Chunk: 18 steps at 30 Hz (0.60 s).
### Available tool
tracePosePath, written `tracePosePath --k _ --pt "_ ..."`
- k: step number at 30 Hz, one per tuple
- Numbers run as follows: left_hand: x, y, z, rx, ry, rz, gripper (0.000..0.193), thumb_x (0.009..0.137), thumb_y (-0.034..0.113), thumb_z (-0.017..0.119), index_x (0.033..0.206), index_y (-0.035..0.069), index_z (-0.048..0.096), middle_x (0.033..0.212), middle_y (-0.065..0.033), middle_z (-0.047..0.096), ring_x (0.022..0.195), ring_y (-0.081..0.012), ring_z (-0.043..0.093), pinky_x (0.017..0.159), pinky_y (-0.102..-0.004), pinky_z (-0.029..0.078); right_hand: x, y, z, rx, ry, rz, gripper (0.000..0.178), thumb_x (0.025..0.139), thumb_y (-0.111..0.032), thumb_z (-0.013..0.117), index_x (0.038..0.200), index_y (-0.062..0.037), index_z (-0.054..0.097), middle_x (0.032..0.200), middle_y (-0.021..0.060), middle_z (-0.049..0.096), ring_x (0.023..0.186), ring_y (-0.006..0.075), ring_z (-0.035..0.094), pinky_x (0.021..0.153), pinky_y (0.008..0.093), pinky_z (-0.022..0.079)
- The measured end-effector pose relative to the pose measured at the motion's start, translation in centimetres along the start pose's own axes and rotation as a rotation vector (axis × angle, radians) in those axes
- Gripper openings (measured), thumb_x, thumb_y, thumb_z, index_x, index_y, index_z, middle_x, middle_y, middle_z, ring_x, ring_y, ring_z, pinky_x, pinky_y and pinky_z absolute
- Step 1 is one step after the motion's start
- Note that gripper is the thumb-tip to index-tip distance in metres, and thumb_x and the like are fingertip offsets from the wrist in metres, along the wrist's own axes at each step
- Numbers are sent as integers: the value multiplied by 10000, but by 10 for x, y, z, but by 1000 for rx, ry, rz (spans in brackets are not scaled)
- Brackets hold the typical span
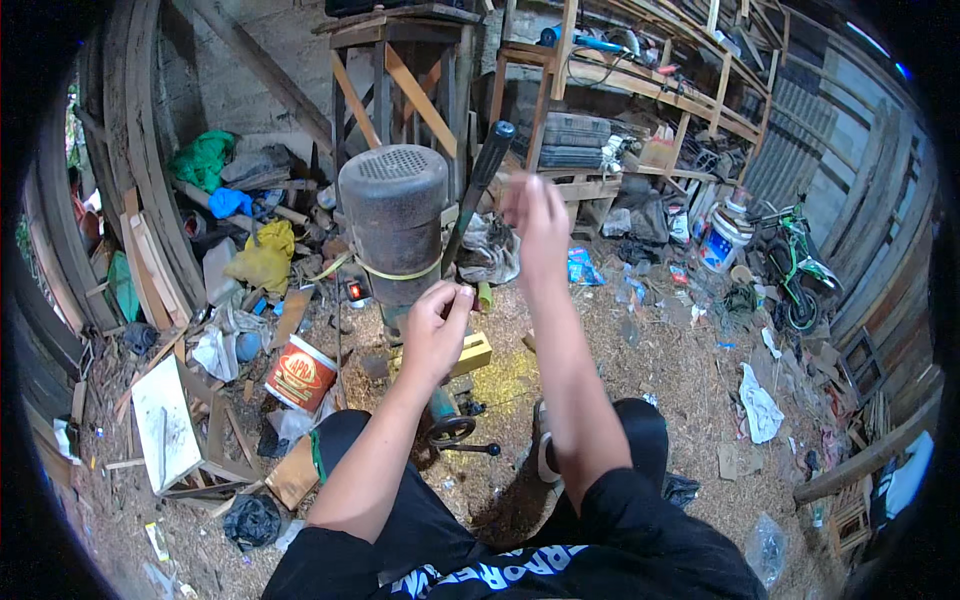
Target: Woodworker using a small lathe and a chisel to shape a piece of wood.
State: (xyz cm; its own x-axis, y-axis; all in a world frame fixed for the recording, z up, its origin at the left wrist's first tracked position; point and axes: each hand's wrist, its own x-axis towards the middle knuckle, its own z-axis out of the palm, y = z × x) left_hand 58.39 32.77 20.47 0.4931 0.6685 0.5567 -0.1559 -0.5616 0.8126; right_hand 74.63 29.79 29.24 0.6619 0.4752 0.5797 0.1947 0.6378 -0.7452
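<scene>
Black shirt cloth (pixel 680 530) lies nearest the camera, with two bare forearms (pixel 368 468) reaching past it toward a grey cylindrical machine housing (pixel 392 225), which stands upright just beyond the left grip (pixel 430 335). Left grip: drawn narrow, thumb against curled fingers, with no object visible in it; whether it touches the housing cannot be told. Right grip (pixel 541 228): raised and blurred, so its opening cannot be told; it appears apart from the slanting, dark-handled lever (pixel 488 165) just to its left. A yellow band (pixel 405 275) circles the housing above the left grip, probably to bind it. Below that grip are a yellow block (pixel 472 353) and a handwheel (pixel 450 431), the latter between the knees (pixel 642 430), presumably within easy reach. Left of the left grip, a red-and-white bucket (pixel 302 373) sits tilted on the littered floor (pixel 690 375); beyond both grips rises a wooden stand (pixel 400 33), its diagonal braces (pixel 420 102) likely stiffening the legs. Right of the right grip, a white-and-blue pail (pixel 722 246) and a small green two-wheeler (pixel 796 262) stand well apart, seemingly parked out of the way.
</scene>
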Motion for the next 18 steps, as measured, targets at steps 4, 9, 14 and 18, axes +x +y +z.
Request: tracePosePath --k 4,9,14,18 --pt "1 9 12 -200 -55 -291 331 1075 237 558 887 -5 684 828 -34 637 705 -91 549 653 -271 445 66 -46 42 -241 -57 -416 296 1083 -238 513 1205 9 622 1095 109 696 1061 189 631 933 353 489" --pt "7 -15 27 -461 -40 -440 394 1107 332 479 907 50 670 812 -30 632 698 -122 577 645 -299 475 69 -59 52 -14 -377 -100 229 1002 -91 478 1118 17 642 697 52 612 569 146 574 565 292 465" --pt "4 -31 41 -588 147 -390 342 1107 322 478 963 64 650 876 -16 615 792 -117 550 731 -273 446 1 -57 25 175 -243 -118 181 999 -37 460 1015 6 635 610 8 498 501 89 467 489 264 390" --pt "-5 -21 42 -246 356 39 220 1078 218 538 998 28 616 901 -18 603 867 -108 546 783 -287 459 -89 -51 -21 95 -187 -42 198 1024 -90 440 985 12 605 635 35 518 566 135 490 683 325 472"
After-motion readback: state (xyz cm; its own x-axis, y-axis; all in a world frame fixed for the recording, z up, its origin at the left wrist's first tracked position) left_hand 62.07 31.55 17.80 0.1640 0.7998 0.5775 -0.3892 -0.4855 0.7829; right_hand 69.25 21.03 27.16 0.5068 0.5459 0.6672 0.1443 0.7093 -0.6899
